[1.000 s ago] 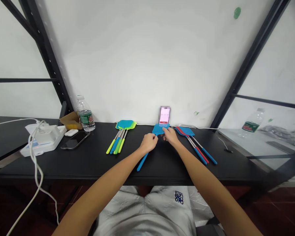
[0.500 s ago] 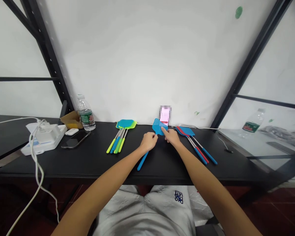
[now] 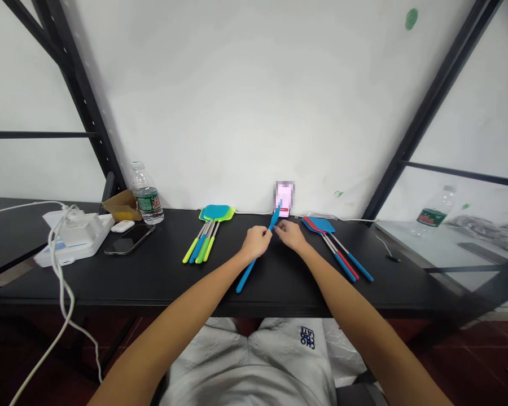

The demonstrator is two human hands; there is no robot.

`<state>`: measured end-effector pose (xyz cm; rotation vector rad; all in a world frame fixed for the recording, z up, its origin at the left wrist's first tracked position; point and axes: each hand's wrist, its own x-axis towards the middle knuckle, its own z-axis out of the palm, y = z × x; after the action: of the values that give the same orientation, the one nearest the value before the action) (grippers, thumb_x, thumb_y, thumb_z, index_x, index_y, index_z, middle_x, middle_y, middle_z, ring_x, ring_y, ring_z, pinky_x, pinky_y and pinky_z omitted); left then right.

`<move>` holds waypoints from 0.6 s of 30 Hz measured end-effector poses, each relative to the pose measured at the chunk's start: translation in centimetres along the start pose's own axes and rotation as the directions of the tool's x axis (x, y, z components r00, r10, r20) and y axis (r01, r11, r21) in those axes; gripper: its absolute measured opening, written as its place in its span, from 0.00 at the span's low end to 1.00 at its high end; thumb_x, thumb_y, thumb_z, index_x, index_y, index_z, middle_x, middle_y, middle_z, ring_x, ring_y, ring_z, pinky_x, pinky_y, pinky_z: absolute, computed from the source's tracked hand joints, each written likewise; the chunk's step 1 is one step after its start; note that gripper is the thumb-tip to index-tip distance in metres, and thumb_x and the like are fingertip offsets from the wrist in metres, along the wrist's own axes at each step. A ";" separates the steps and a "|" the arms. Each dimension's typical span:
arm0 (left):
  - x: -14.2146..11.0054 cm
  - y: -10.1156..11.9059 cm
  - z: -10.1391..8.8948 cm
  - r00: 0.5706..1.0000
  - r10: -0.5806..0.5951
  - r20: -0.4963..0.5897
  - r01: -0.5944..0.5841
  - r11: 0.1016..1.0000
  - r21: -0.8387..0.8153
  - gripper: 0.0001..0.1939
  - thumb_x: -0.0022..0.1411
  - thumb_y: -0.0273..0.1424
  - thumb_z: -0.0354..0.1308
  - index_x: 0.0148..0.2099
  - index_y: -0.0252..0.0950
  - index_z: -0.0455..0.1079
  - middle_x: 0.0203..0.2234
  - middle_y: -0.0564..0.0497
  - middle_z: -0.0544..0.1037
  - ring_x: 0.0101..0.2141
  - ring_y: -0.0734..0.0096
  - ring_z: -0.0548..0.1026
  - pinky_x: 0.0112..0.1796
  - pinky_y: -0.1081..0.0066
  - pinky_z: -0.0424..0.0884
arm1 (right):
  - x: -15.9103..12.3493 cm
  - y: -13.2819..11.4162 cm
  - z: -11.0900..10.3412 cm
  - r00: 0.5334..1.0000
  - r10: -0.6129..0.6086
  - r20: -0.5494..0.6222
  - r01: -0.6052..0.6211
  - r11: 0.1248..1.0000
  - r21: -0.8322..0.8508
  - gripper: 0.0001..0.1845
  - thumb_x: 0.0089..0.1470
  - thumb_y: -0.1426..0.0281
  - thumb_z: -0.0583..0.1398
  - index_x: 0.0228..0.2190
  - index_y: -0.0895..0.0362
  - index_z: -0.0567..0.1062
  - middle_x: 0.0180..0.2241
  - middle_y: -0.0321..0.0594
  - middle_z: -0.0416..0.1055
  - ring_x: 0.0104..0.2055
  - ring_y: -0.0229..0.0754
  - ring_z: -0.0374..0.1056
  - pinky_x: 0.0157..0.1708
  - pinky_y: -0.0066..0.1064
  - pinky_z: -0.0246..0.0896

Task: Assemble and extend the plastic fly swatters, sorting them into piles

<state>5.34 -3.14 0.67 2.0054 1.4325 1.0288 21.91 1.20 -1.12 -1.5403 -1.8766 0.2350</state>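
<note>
A blue fly swatter (image 3: 246,274) lies slanted across the middle of the black table (image 3: 152,282), its head turned edge-on near the back wall. My left hand (image 3: 256,243) is closed round its shaft just below the head. My right hand (image 3: 291,234) sits right beside it, fingers curled at the head's lower edge; whether it grips is hard to see. A bundle of green, yellow and blue swatters (image 3: 207,232) lies to the left. A small pile of red and blue swatters (image 3: 334,245) lies to the right.
A phone (image 3: 284,199) stands against the wall behind my hands. At the left are a water bottle (image 3: 147,194), a cardboard piece (image 3: 121,207), a flat phone (image 3: 129,239), an earbud case (image 3: 122,226) and a white charger box with cables (image 3: 74,235). Black rack posts stand at both sides.
The swatter's head lay flat, then tilted up, and now stands edge-on. My right hand has slipped from on top of the head to beside it.
</note>
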 end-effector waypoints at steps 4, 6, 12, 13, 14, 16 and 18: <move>-0.3 0.2 0.0 0.999 -0.019 0.029 0.020 1.000 -0.021 0.16 0.62 0.33 0.48 0.23 0.34 0.65 0.15 0.53 0.69 0.15 0.78 0.63 0.19 0.77 0.56 | -0.3 -0.4 0.0 0.998 -0.059 0.004 0.058 0.988 0.140 0.07 0.55 0.68 0.57 0.33 0.56 0.74 0.22 0.35 0.73 0.24 0.37 0.68 0.28 0.25 0.60; -0.3 0.2 -0.1 0.998 -0.042 0.047 0.043 0.999 -0.034 0.17 0.63 0.34 0.47 0.25 0.34 0.66 0.16 0.53 0.69 0.14 0.79 0.63 0.18 0.76 0.56 | -0.3 -0.6 -0.1 0.999 -0.034 -0.029 0.041 0.966 0.257 0.11 0.59 0.65 0.54 0.33 0.57 0.74 0.23 0.36 0.74 0.20 0.35 0.66 0.25 0.25 0.61; -0.2 0.0 -0.1 0.998 -0.001 0.061 -0.003 0.998 0.063 0.17 0.63 0.34 0.48 0.25 0.34 0.69 0.17 0.51 0.71 0.18 0.75 0.67 0.23 0.74 0.59 | 0.0 -1.2 -0.6 0.981 0.192 -0.006 -0.148 0.776 0.613 0.29 0.59 0.47 0.51 0.30 0.61 0.73 0.29 0.49 0.77 0.17 0.38 0.69 0.12 0.24 0.55; -0.2 -0.1 -0.1 0.998 0.027 0.051 -0.032 0.994 0.104 0.17 0.63 0.34 0.48 0.24 0.35 0.69 0.18 0.51 0.72 0.20 0.73 0.69 0.25 0.74 0.60 | 0.0 -1.3 -0.6 0.976 0.216 0.026 -0.182 0.746 0.640 0.28 0.57 0.47 0.53 0.30 0.61 0.73 0.30 0.50 0.77 0.18 0.39 0.70 0.11 0.25 0.55; -0.2 -0.1 -0.1 0.998 0.053 0.041 -0.059 0.988 0.143 0.17 0.62 0.34 0.49 0.24 0.35 0.70 0.19 0.50 0.73 0.22 0.71 0.70 0.27 0.73 0.61 | 0.1 -1.3 -0.7 0.972 0.230 0.052 -0.207 0.727 0.655 0.27 0.56 0.47 0.55 0.30 0.61 0.73 0.30 0.51 0.77 0.18 0.40 0.71 0.11 0.25 0.55; -0.2 -0.2 0.0 0.996 0.083 0.034 -0.088 0.976 0.198 0.16 0.62 0.34 0.49 0.25 0.35 0.71 0.21 0.48 0.74 0.26 0.69 0.72 0.30 0.72 0.61 | 0.1 -1.4 -0.6 0.969 0.234 0.084 -0.230 0.711 0.665 0.23 0.55 0.51 0.59 0.30 0.61 0.72 0.30 0.50 0.77 0.19 0.41 0.72 0.10 0.25 0.57; -0.2 -0.3 0.0 0.995 0.092 0.044 -0.099 0.970 0.222 0.16 0.63 0.33 0.49 0.26 0.35 0.71 0.23 0.47 0.75 0.27 0.67 0.72 0.31 0.72 0.60 | 0.1 -1.3 -0.6 0.967 0.236 0.092 -0.236 0.704 0.670 0.19 0.56 0.56 0.60 0.30 0.61 0.72 0.29 0.49 0.77 0.19 0.41 0.72 0.11 0.25 0.58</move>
<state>5.11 -3.27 0.40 2.2600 1.5042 0.9011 21.19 0.74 0.06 -1.2338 -1.3377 0.9330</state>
